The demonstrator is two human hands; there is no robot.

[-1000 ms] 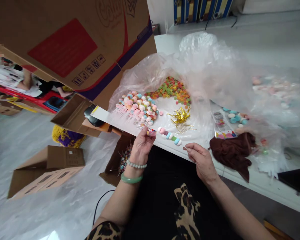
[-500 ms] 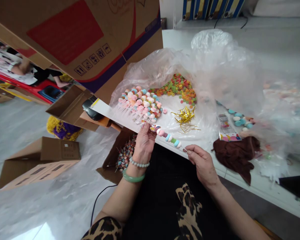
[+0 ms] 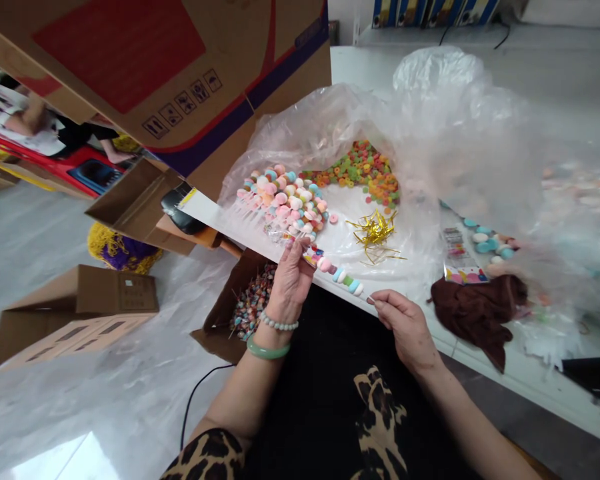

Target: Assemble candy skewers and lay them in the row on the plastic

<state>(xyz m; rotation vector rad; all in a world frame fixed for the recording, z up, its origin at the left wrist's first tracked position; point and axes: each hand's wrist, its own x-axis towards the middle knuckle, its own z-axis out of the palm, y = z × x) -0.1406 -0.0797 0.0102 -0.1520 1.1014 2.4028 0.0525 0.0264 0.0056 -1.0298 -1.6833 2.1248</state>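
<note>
**Left hand:** The left hand (image 3: pixel 293 283) is half closed, its fingers curled up around the upper end of a candy skewer (image 3: pixel 337 275). A jade bangle (image 3: pixel 267 349) and a beaded bracelet (image 3: pixel 279 325) sit on the wrist.

**Right hand:** The right hand (image 3: pixel 407 327) is mostly closed, with thumb and forefinger pinching the skewer's pointed lower end.

**Skewer:** It spans the gap between the hands, slanting just above the table edge, and carries pastel candies.

**Table:** A white table (image 3: pixel 510 373) runs beyond the hands. On it, a clear plastic bag (image 3: pixel 445 73) lies open around a pile of finished marshmallow skewers (image 3: pixel 280 203), gummy rings (image 3: pixel 357 170) and gold twist ties (image 3: pixel 375 230). A brown cloth (image 3: pixel 480 313) lies to the right.

**Below the table:** An open cardboard box (image 3: pixel 220 313) under the left wrist holds many candy sticks (image 3: pixel 250 310).

**Overhead:** A large printed carton (image 3: pixel 130 67) fills the upper left.
</note>
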